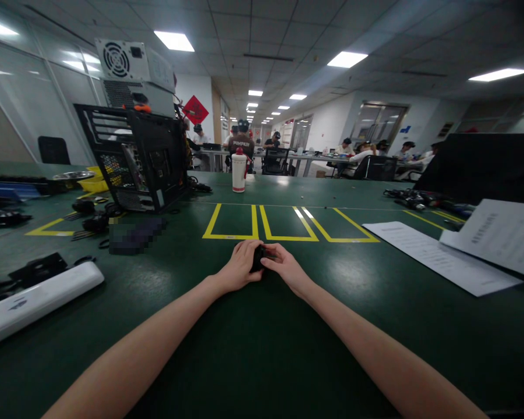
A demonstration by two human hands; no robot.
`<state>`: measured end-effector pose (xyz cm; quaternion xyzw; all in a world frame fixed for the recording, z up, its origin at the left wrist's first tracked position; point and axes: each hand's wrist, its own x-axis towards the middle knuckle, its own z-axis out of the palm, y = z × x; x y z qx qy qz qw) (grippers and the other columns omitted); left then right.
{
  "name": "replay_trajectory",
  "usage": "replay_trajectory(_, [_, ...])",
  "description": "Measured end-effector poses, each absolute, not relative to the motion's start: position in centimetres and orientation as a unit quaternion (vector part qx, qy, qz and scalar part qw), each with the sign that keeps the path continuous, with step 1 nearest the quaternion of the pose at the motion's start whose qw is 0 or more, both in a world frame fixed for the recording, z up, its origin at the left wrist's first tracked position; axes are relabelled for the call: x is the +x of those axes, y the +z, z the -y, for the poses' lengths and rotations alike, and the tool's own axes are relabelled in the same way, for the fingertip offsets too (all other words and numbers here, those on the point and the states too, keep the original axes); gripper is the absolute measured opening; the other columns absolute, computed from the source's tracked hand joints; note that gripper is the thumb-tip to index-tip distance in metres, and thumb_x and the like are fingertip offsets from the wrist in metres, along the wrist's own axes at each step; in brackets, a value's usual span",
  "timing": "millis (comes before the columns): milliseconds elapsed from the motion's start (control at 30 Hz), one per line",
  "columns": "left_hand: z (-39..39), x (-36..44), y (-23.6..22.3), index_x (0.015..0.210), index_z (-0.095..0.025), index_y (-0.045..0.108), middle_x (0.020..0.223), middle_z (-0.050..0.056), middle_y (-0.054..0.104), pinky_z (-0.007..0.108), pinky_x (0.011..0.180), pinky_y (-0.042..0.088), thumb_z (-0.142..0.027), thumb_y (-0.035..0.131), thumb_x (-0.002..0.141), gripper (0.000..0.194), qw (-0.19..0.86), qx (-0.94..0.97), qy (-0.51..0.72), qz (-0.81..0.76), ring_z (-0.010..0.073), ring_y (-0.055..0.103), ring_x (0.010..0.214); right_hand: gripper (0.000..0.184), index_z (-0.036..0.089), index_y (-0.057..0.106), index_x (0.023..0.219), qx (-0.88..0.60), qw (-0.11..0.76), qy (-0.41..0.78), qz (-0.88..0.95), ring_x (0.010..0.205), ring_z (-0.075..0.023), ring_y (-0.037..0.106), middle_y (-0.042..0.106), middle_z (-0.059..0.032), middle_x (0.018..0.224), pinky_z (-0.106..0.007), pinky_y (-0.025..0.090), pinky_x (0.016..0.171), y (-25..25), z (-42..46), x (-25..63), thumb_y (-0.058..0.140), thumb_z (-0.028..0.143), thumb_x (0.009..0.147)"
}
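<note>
Both my arms reach forward over a dark green table (253, 349). My left hand (240, 267) and my right hand (283, 266) meet at the middle of the table, fingers curled around a small black object (258, 258) held between them. Most of that object is hidden by my fingers, so I cannot name it. Just beyond my hands lie yellow tape rectangles (262, 224) marked on the table.
An open black computer case (135, 157) with a power supply (133, 73) on top stands at the left. A white bar-shaped part (39, 299) and black parts lie near left. A white bottle (239, 170) stands behind. Papers (445, 256) lie right. People sit at far tables.
</note>
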<state>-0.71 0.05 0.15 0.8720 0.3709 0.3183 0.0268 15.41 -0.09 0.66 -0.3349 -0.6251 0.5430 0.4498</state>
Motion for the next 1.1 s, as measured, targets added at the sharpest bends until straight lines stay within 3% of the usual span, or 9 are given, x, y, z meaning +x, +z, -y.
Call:
replay_trajectory(100, [-0.08, -0.78, 0.12, 0.119, -0.018, 0.023, 0.115, 0.01, 0.039, 0.046, 0.097, 0.023, -0.022, 0.057, 0.066, 0.063, 0.032, 0.873, 0.314, -0.372, 0.0236, 0.036, 0.111, 0.032, 0.023, 0.05, 0.092, -0.308, 0.448, 0.559, 0.626, 0.097, -0.0166, 0.05, 0.053, -0.0007, 0.101, -0.036, 0.038, 0.087, 0.82, 0.37, 15.45, 0.063, 0.018, 0.062])
replay_trajectory(300, [-0.22, -0.71, -0.05, 0.119, -0.018, 0.023, 0.115, 0.01, 0.04, 0.045, 0.097, 0.024, -0.022, 0.056, 0.066, 0.062, 0.022, 0.871, 0.325, -0.367, 0.0234, 0.036, 0.111, 0.022, 0.022, 0.052, 0.089, -0.324, 0.473, 0.521, 0.631, 0.097, -0.0155, 0.05, 0.055, -0.0008, 0.096, -0.035, 0.036, 0.089, 0.73, 0.3, 15.34, 0.058, 0.023, 0.068])
replay_trajectory(600, [-0.15, -0.81, 0.02, 0.119, -0.017, 0.023, 0.115, 0.01, 0.039, 0.044, 0.097, 0.024, -0.021, 0.056, 0.066, 0.063, 0.021, 0.874, 0.316, -0.368, 0.023, 0.035, 0.111, 0.037, 0.023, 0.05, 0.092, -0.301, 0.455, 0.574, 0.61, 0.095, -0.016, 0.051, 0.053, -0.0011, 0.1, -0.036, 0.038, 0.088, 0.41, -0.09, 15.44, 0.065, 0.015, 0.06])
replay_trajectory(800, [-0.12, -0.75, 0.03, 0.119, -0.018, 0.023, 0.115, 0.01, 0.039, 0.044, 0.097, 0.024, -0.022, 0.056, 0.067, 0.061, 0.023, 0.873, 0.319, -0.369, 0.0232, 0.036, 0.111, 0.022, 0.022, 0.051, 0.087, -0.322, 0.478, 0.53, 0.622, 0.095, -0.0147, 0.05, 0.055, -0.0007, 0.094, -0.034, 0.036, 0.089, 0.43, 0.06, 15.33, 0.059, 0.023, 0.067])
replay_trajectory(1100, [-0.12, -0.76, 0.06, 0.119, -0.018, 0.024, 0.114, 0.01, 0.04, 0.046, 0.096, 0.024, -0.022, 0.056, 0.066, 0.062, 0.03, 0.871, 0.323, -0.368, 0.0234, 0.037, 0.11, 0.035, 0.023, 0.05, 0.094, -0.311, 0.452, 0.57, 0.612, 0.098, -0.016, 0.05, 0.053, -0.0015, 0.102, -0.036, 0.036, 0.089, 0.46, -0.07, 15.56, 0.063, 0.018, 0.062])
